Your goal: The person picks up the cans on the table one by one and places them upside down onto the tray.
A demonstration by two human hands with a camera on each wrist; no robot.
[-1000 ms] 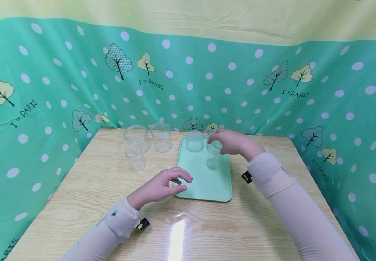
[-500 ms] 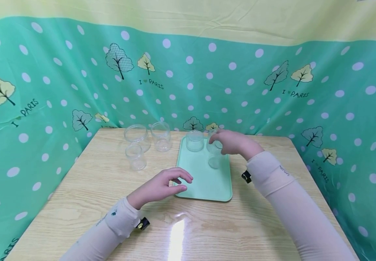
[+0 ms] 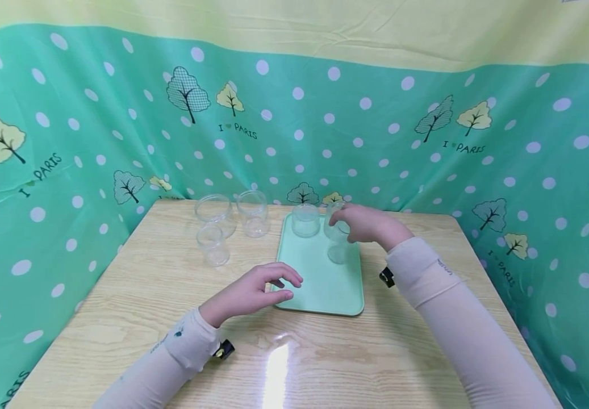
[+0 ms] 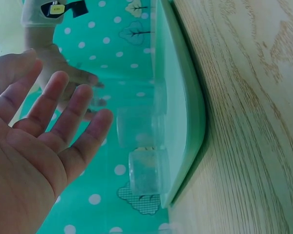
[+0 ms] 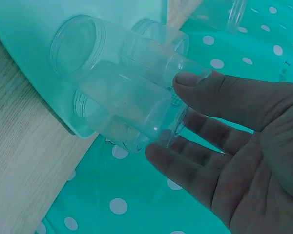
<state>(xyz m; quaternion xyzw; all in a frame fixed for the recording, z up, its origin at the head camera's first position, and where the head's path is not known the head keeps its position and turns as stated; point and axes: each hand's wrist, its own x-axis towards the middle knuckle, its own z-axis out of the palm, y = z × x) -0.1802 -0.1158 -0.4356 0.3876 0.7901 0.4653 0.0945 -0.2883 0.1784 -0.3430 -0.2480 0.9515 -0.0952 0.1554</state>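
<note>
Probably placing a tall clear jar [image 5: 132,83] on the right half of the tray [image 3: 320,289], clamped in right hand [image 3: 368,223] fingers; then likely needing gentle release. With left hand [image 3: 250,291] fingers apart.

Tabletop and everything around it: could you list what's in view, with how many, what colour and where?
Table: one, pale wood, under the tray
Tray: one, mint green, mid-table
Tray jars: two, clear, tray's far end
Held jar: one, clear, tray's right side
Table jars: three, clear, left of tray
Cloth: one, green and yellow, patterned, around the table
Sleeves: two, off-white, lower left and right
Wrist devices: two, black, one by each sleeve
Left hand: one, bare, near tray's left edge
Right hand: one, bare, gripping held jar
</note>
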